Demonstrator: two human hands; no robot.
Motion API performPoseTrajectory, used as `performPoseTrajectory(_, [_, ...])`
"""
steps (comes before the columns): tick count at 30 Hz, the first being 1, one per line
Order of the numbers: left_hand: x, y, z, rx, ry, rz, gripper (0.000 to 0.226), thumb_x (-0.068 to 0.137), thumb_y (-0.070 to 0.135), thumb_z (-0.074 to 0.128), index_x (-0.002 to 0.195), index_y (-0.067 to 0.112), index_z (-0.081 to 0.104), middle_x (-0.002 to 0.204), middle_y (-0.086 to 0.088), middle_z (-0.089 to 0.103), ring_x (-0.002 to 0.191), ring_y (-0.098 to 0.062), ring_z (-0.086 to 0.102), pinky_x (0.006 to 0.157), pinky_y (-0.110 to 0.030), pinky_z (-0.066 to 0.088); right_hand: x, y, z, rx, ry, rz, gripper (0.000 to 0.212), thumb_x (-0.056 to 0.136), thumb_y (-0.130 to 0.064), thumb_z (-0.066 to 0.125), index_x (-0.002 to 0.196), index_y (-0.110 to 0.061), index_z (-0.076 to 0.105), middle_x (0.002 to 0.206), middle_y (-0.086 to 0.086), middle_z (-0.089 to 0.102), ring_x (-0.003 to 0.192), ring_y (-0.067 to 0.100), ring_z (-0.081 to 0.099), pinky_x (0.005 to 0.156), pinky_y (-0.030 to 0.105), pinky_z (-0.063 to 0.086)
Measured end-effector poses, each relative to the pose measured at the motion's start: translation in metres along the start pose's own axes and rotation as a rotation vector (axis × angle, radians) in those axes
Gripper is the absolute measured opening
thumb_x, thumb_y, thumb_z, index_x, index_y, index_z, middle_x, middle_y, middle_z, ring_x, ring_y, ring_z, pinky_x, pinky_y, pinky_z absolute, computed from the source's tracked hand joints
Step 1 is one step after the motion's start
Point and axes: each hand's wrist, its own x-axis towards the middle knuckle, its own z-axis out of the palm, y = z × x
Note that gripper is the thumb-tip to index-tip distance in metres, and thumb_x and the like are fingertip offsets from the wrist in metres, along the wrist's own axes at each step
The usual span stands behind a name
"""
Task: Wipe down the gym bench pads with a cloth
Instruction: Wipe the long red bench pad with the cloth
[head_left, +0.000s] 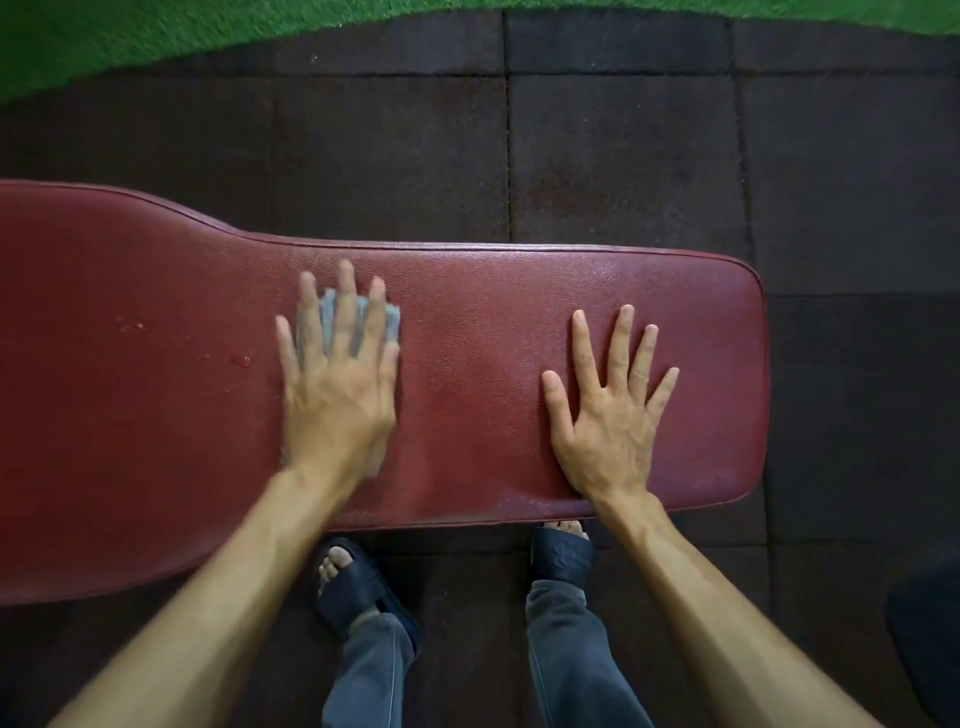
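Note:
A dark red padded gym bench (478, 322) runs across the view, wider at the left and narrower toward its right end. My left hand (337, 384) lies flat on the pad's middle, pressing a small grey-blue cloth (392, 325) under the palm and spread fingers; the cloth shows between the fingers and past the index finger. The left hand is blurred. My right hand (608, 410) rests flat on the pad near the right end, fingers spread, nothing under it. A few small marks or droplets (240, 360) sit on the pad left of the cloth.
Dark rubber floor tiles (623, 156) surround the bench. Green artificial turf (104, 41) borders the far side. My two feet in dark slide sandals (353, 582) stand at the bench's near edge. A dark rounded object (930, 634) lies at the lower right.

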Motion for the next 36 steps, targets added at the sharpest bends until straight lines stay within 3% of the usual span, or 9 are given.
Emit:
performPoseTrajectory(4, [-0.058, 0.070, 0.029, -0.115, -0.014, 0.154, 0.062, 0.105, 0.027, 0.036, 0.159, 0.009, 0.011, 0.167, -0.017, -0.001, 0.154, -0.038, -0.003, 0.125, -0.051, 0.002, -0.001, -0.001, -0.001, 0.008, -0.008, 0.004, 0.065, 0.098, -0.061, 0.023, 0.155, -0.040, 0.002, 0.166, 0.002, -0.011, 0.152, 0.029, -0.013, 0.118, 0.066, 0.003])
performPoseTrajectory(7, [-0.029, 0.100, 0.025, -0.177, -0.007, 0.132, 0.059, 0.106, 0.029, 0.034, 0.159, 0.010, 0.016, 0.167, -0.014, 0.005, 0.154, -0.036, 0.001, 0.126, -0.048, 0.004, 0.000, 0.001, -0.002, 0.016, -0.003, -0.002, 0.064, 0.098, -0.061, 0.021, 0.155, -0.040, 0.002, 0.166, 0.001, -0.010, 0.152, 0.028, -0.012, 0.118, 0.065, 0.003])
performPoseTrajectory(10, [0.020, 0.082, 0.020, -0.134, 0.024, 0.186, 0.056, 0.106, 0.032, 0.029, 0.159, 0.014, 0.018, 0.167, -0.010, 0.009, 0.155, -0.033, 0.005, 0.125, -0.051, 0.009, 0.000, 0.002, -0.002, 0.013, 0.000, -0.004, 0.064, 0.098, -0.061, 0.022, 0.155, -0.040, 0.003, 0.166, 0.000, -0.011, 0.153, 0.027, -0.012, 0.119, 0.064, 0.003])
performPoseTrajectory(13, [0.051, 0.034, 0.011, -0.067, 0.064, 0.007, 0.056, 0.107, 0.037, 0.021, 0.160, 0.020, 0.012, 0.168, -0.007, 0.008, 0.155, -0.031, 0.005, 0.125, -0.054, 0.009, 0.000, 0.002, -0.001, 0.014, -0.003, -0.011, 0.064, 0.098, -0.061, 0.023, 0.155, -0.040, 0.002, 0.166, -0.001, -0.012, 0.152, 0.026, -0.014, 0.119, 0.063, 0.001])
performPoseTrajectory(16, [0.016, -0.003, 0.001, -0.077, 0.023, -0.137, 0.058, 0.108, 0.037, 0.020, 0.160, 0.018, 0.002, 0.168, -0.009, -0.002, 0.155, -0.030, -0.003, 0.125, -0.052, 0.006, 0.000, 0.002, 0.000, 0.002, 0.001, -0.007, 0.064, 0.099, -0.060, 0.023, 0.156, -0.039, 0.003, 0.166, 0.001, -0.011, 0.152, 0.028, -0.013, 0.119, 0.065, 0.001])
performPoseTrajectory(21, [-0.068, 0.055, 0.022, -0.053, -0.041, 0.079, 0.062, 0.107, 0.034, 0.025, 0.159, 0.008, 0.003, 0.167, -0.014, 0.000, 0.155, -0.035, 0.001, 0.124, -0.051, 0.016, 0.001, -0.007, 0.001, 0.002, -0.002, -0.079, 0.062, 0.101, -0.052, 0.027, 0.157, -0.034, 0.007, 0.166, 0.005, -0.007, 0.153, 0.029, -0.011, 0.117, 0.068, 0.002])
performPoseTrajectory(27, [0.023, 0.055, 0.017, -0.100, 0.028, 0.194, 0.056, 0.107, 0.034, 0.023, 0.159, 0.014, 0.016, 0.167, -0.010, 0.011, 0.155, -0.030, 0.007, 0.125, -0.048, 0.013, 0.003, -0.021, 0.003, 0.037, 0.015, -0.017, 0.060, 0.102, -0.050, 0.029, 0.156, -0.038, 0.005, 0.166, 0.006, -0.010, 0.152, 0.030, -0.014, 0.117, 0.067, 0.001])
performPoseTrajectory(32, [0.043, -0.034, -0.007, -0.097, 0.051, -0.146, 0.056, 0.108, 0.037, 0.018, 0.160, 0.020, 0.008, 0.168, -0.008, 0.004, 0.156, -0.027, 0.002, 0.126, -0.049, 0.007, 0.002, -0.037, 0.005, 0.060, 0.023, 0.047, 0.060, 0.102, -0.050, 0.027, 0.156, -0.038, 0.003, 0.166, 0.006, -0.012, 0.152, 0.031, -0.015, 0.117, 0.067, -0.002])
performPoseTrajectory(36, [-0.045, -0.027, -0.001, -0.062, 0.002, -0.119, 0.059, 0.107, 0.036, 0.018, 0.160, 0.013, 0.004, 0.168, -0.012, -0.001, 0.155, -0.032, -0.001, 0.126, -0.051, 0.007, -0.001, -0.049, 0.007, 0.065, 0.041, 0.100, 0.058, 0.102, -0.047, 0.025, 0.156, -0.037, 0.005, 0.166, 0.005, -0.008, 0.152, 0.033, -0.012, 0.116, 0.070, 0.002])
